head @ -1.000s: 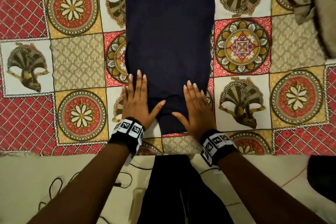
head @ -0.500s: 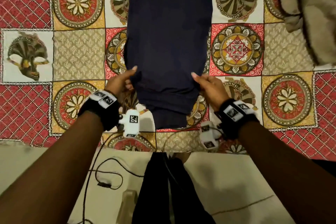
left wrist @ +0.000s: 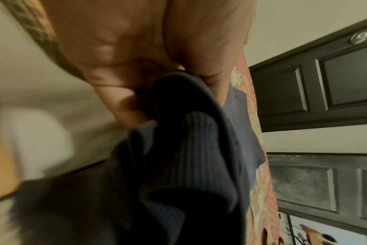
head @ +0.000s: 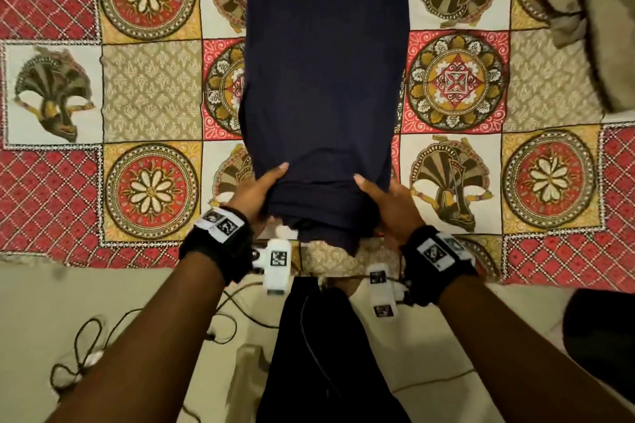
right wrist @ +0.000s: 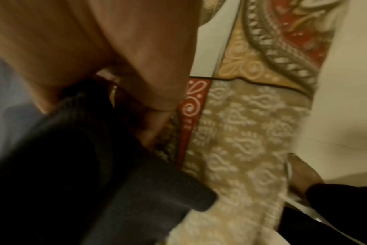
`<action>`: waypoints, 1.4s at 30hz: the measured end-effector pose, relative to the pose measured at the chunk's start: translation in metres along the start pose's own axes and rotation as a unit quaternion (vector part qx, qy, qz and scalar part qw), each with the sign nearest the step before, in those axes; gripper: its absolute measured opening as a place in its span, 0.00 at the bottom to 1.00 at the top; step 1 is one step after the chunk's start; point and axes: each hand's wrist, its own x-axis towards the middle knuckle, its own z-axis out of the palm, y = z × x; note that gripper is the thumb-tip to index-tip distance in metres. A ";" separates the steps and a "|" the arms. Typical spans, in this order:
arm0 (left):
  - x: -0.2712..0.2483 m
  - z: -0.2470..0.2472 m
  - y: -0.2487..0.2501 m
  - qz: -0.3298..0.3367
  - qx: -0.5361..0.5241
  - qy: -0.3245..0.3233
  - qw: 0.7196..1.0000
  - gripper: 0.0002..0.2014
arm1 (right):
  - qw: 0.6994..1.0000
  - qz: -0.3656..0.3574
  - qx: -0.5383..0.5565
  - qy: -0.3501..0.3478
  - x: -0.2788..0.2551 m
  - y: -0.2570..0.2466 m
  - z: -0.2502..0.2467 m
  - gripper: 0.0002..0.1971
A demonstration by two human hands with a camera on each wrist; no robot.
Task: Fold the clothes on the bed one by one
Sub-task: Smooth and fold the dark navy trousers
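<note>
Near end lifted, fold begins
We now pinch the navy garment (head: 323, 79) in left hand (head: 256, 194) and right hand (head: 390, 204), no longer flat; fingers underneath probably curled.

Home bedroom: patchwork-print bedspread (head: 151, 89) on a bed, dark panelled door (left wrist: 325, 86), clothes pile (head: 591, 21).

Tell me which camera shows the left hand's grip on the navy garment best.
The left wrist view: the left hand pinches a fold of the navy garment close up. The head view shows the left hand only from above, thumb on the garment, fingers hidden beneath. The right wrist view misses it.
</note>
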 end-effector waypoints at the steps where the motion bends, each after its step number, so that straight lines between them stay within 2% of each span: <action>1: -0.006 -0.005 -0.014 0.010 0.018 0.006 1.000 0.17 | 1.000 0.006 0.003 0.006 -0.013 0.013 -0.004 0.16; 3: -0.021 -0.015 -0.046 0.000 0.029 0.016 0.999 0.14 | 1.000 0.012 0.009 0.027 -0.039 0.037 -0.008 0.18; 5: -0.036 -0.023 -0.072 -0.012 -0.005 0.012 1.000 0.13 | 0.999 0.002 0.013 0.049 -0.059 0.056 -0.011 0.20; 8: -0.049 -0.035 -0.094 -0.018 -0.039 0.010 0.999 0.07 | 0.994 0.003 0.033 0.107 -0.066 0.075 -0.023 0.11; 10: -0.053 -0.048 -0.104 -0.015 0.007 0.029 0.999 0.08 | 0.987 -0.054 -0.073 0.130 -0.066 0.078 -0.038 0.11; 11: -0.053 -0.057 -0.108 0.030 0.090 0.060 0.994 0.10 | 0.975 -0.111 -0.144 0.125 -0.066 0.079 -0.048 0.12; 12: -0.051 -0.068 -0.113 0.100 0.205 0.097 0.969 0.12 | 0.952 -0.177 -0.220 0.115 -0.065 0.081 -0.060 0.14; 13: -0.048 -0.079 -0.117 0.187 0.344 0.124 0.912 0.16 | 0.909 -0.249 -0.319 0.104 -0.062 0.081 -0.071 0.17; 14: -0.043 -0.087 -0.119 0.257 0.479 0.132 0.829 0.22 | 0.843 -0.317 -0.425 0.093 -0.056 0.080 -0.082 0.20; 15: -0.038 -0.090 -0.118 0.328 0.575 0.135 0.737 0.27 | 0.764 -0.381 -0.515 0.076 -0.049 0.076 -0.088 0.23; 16: -0.035 -0.090 -0.114 0.399 0.623 0.138 0.659 0.31 | 0.686 -0.435 -0.580 0.062 -0.043 0.067 -0.091 0.26; 17: -0.031 -0.086 -0.109 0.461 0.633 0.148 0.604 0.33 | 0.631 -0.478 -0.609 0.045 -0.036 0.061 -0.092 0.29; 18: -0.027 -0.080 -0.100 0.509 0.628 0.155 0.568 0.34 | 0.599 -0.506 -0.620 0.023 -0.028 0.055 -0.093 0.30; 20: -0.014 -0.074 -0.088 0.557 0.627 0.140 0.526 0.35 | 0.550 -0.540 -0.637 -0.037 -0.012 0.045 -0.093 0.29; 23: 0.000 -0.065 -0.074 0.579 0.652 0.073 0.484 0.32 | 0.474 -0.578 -0.655 -0.111 0.006 0.029 -0.083 0.27; 26: 0.010 -0.064 -0.063 0.578 0.684 0.000 0.444 0.28 | 0.440 -0.581 -0.677 -0.098 0.011 0.017 -0.072 0.29; 28: 0.014 -0.068 -0.058 0.561 0.707 -0.021 0.431 0.28 | 0.441 -0.583 -0.676 -0.092 0.012 0.016 -0.063 0.27; 30: 0.013 -0.072 -0.054 0.534 0.726 -0.036 0.432 0.35 | 0.443 -0.579 -0.677 -0.105 0.014 0.018 -0.055 0.25; 32: 0.008 -0.072 -0.054 0.514 0.729 -0.051 0.449 0.40 | 0.458 -0.550 -0.682 -0.149 0.015 0.017 -0.052 0.25; 33: 0.003 -0.070 -0.052 0.517 0.718 -0.058 0.463 0.38 | 0.472 -0.535 -0.681 -0.164 0.013 0.015 -0.051 0.25; 35: -0.010 -0.066 -0.048 0.534 0.684 -0.070 0.491 0.32 | 0.528 -0.513 -0.654 -0.175 0.001 0.010 -0.052 0.24; 39: -0.048 -0.065 -0.051 0.520 0.646 -0.118 0.547 0.30 | 0.643 -0.489 -0.555 -0.198 -0.049 0.010 -0.064 0.23; 42: -0.071 -0.066 -0.051 0.494 0.600 -0.140 0.614 0.29 | 0.751 -0.405 -0.484 -0.193 -0.067 0.006 -0.076 0.24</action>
